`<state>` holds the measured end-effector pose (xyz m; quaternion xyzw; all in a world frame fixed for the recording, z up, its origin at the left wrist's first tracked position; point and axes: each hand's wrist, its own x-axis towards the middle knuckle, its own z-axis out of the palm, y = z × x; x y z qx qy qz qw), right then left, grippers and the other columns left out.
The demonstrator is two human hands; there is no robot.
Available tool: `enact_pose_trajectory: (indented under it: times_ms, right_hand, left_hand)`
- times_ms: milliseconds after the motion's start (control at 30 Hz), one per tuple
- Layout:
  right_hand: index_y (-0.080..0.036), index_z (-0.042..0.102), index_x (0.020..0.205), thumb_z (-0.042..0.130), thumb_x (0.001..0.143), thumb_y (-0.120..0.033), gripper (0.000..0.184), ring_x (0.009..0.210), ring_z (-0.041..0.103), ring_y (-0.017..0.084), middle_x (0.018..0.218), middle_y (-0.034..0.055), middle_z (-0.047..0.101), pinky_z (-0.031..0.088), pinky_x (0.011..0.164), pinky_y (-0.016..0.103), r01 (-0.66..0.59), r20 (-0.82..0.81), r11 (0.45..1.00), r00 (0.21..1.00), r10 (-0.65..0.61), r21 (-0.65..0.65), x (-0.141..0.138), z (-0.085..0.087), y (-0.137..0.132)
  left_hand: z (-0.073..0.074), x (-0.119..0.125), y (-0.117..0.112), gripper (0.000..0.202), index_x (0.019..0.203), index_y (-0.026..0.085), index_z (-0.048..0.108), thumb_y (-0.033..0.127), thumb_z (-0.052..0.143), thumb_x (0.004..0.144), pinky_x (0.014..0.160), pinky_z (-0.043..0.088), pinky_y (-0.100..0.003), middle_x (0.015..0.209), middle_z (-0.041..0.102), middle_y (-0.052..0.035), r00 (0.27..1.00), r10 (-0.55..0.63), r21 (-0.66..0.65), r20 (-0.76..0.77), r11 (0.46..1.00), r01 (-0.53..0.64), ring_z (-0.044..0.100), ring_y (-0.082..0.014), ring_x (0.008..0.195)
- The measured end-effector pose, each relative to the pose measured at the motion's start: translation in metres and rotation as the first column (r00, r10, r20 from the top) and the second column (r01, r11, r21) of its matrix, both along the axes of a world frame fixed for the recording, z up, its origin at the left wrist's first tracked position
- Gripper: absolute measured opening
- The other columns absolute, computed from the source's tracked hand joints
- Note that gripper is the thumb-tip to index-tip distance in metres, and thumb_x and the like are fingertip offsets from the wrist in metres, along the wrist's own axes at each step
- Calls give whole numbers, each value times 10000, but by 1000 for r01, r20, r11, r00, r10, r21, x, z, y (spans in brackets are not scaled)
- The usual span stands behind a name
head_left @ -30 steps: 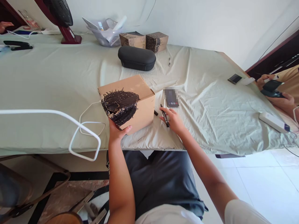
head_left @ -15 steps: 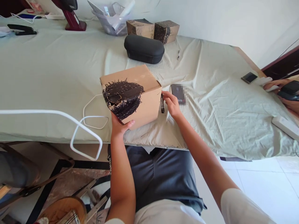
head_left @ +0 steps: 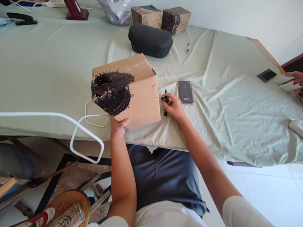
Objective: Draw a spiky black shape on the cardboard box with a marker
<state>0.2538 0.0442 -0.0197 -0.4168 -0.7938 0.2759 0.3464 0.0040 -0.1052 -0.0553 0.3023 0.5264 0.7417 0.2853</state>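
A brown cardboard box [head_left: 139, 91] with a large black scribbled patch on its near-left face stands tilted at the table's near edge. My left hand [head_left: 117, 126] grips its bottom corner from below, thumb on the front face. My right hand [head_left: 173, 106] is closed around a black marker [head_left: 165, 101] just right of the box, the marker lying roughly upright against the cloth. A dark phone [head_left: 186, 92] lies flat right behind that hand.
A pale green cloth [head_left: 59, 69] covers the table. Farther back sit a black oval case [head_left: 150, 40], two decorated small boxes [head_left: 161, 17], a pen [head_left: 187, 48] and a stapler [head_left: 22, 19]. A white cable [head_left: 78, 129] loops at left. Another person's hand [head_left: 293, 78] holds papers far right.
The box has been lifted and turned to the left, showing more of its plain right face. My right hand with the marker has drawn slightly back from the box.
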Motion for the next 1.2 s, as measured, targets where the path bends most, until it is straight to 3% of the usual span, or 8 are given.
enact_pose_trajectory:
  times_ms: [100, 233, 367, 567, 800, 1000, 1100, 1200]
  right_hand:
    - [-237, 694, 1195, 536, 820, -219, 407, 1095, 638, 279, 1070, 73, 784, 519, 874, 392, 39, -10, 999, 999, -39, 10, 5, 7, -4]
    - [-234, 612, 1205, 469, 837, -199, 397, 744, 616, 215, 908, 44, 729, 506, 757, 378, 123, -38, 991, 991, -125, -45, 16, 14, -4]
    - [-239, 592, 1155, 538, 815, -214, 345, 688, 588, 239, 772, 21, 684, 461, 715, 389, 226, 172, 972, 962, -212, -69, 25, 26, -3]
    - [-234, 609, 884, 637, 798, -228, 90, 827, 643, 276, 893, 80, 737, 420, 686, 362, 319, 383, 948, 875, -295, 1, 26, 42, -10]
    - [-202, 707, 933, 640, 824, -201, 128, 905, 664, 309, 1020, 135, 752, 447, 668, 374, 275, 526, 961, 823, -215, -38, 19, 30, -10]
    - [-158, 717, 1162, 618, 936, -259, 266, 1144, 627, 372, 1185, 195, 705, 532, 915, 466, 185, 508, 980, 838, -198, 77, 4, 12, -4]
    - [-179, 691, 1115, 565, 974, -283, 216, 1076, 633, 349, 1177, 193, 687, 533, 909, 466, 182, 449, 980, 871, -198, 78, -2, 4, 1]
    - [-203, 624, 1107, 467, 999, -276, 204, 1023, 638, 301, 1155, 167, 668, 524, 902, 431, 201, 232, 973, 947, -222, 109, -1, 4, 2]
  left_hand:
    - [1, -1, 0, 1042, 1336, 276, 607, 682, 891, 419, 1064, 588, -544, 1257, 704, -121, 1000, 1, -17, -24, 1000, -2, 681, -381, 1249]
    - [0, -2, 1, 1124, 1430, 273, 561, 763, 845, 460, 1049, 593, -537, 1294, 704, -132, 993, 9, -23, -121, 1000, -12, 711, -371, 1196]
    - [-1, -1, -1, 1186, 1494, 263, 507, 754, 864, 476, 1004, 618, -538, 1328, 698, -160, 989, -19, -25, -146, 1000, 15, 719, -383, 1194]
    - [2, -1, -3, 1159, 1500, 273, 515, 697, 905, 494, 997, 640, -541, 1364, 691, -165, 993, -47, -14, -111, 999, 46, 693, -402, 1266]
    - [3, -1, -3, 1201, 1510, 241, 508, 711, 903, 477, 995, 640, -559, 1302, 720, -167, 992, -32, -17, -118, 999, 30, 754, -383, 1118]
    - [0, -1, -1, 1239, 1536, 246, 484, 766, 879, 483, 967, 654, -520, 1288, 727, -163, 988, -19, -25, -154, 1000, 15, 762, -351, 1078]
    - [-2, -1, -2, 1259, 1562, 247, 450, 797, 856, 504, 954, 656, -524, 1303, 721, -170, 984, -22, -31, -177, 999, 17, 769, -343, 1044]
    - [-2, -1, -2, 1249, 1568, 256, 441, 795, 848, 517, 981, 646, -536, 1323, 712, -169, 984, -12, -27, -175, 1000, 8, 767, -344, 1054]
